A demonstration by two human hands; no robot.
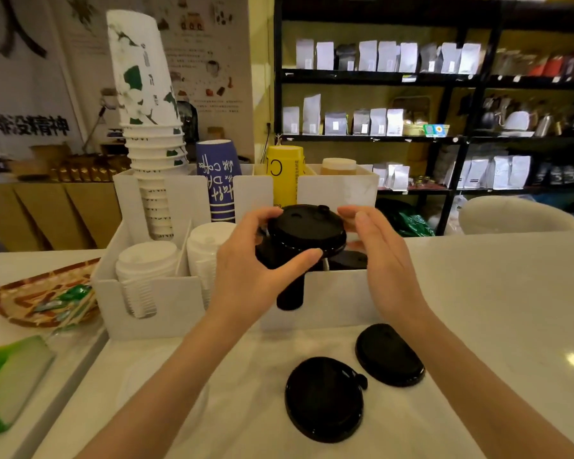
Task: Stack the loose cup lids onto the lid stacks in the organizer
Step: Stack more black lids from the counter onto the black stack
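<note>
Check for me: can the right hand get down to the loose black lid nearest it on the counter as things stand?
Probably yes. The right hand is open beside the held lid, which the left hand grips. The nearer loose lid lies bare on the counter below the right forearm, nothing covering it.

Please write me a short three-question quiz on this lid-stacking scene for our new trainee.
1. True or false: the left hand grips a black lid above the white organizer.
2. How many loose black lids lie on the counter in front of the organizer?
A. one
B. two
C. four
3. Fill in: the lid stacks in the organizer's two left front compartments are ____ in colour.

Key:
1. True; the right hand is open beside the lid.
2. B: a near lid and a far lid.
3. White: the left stack and its neighbour.
</note>
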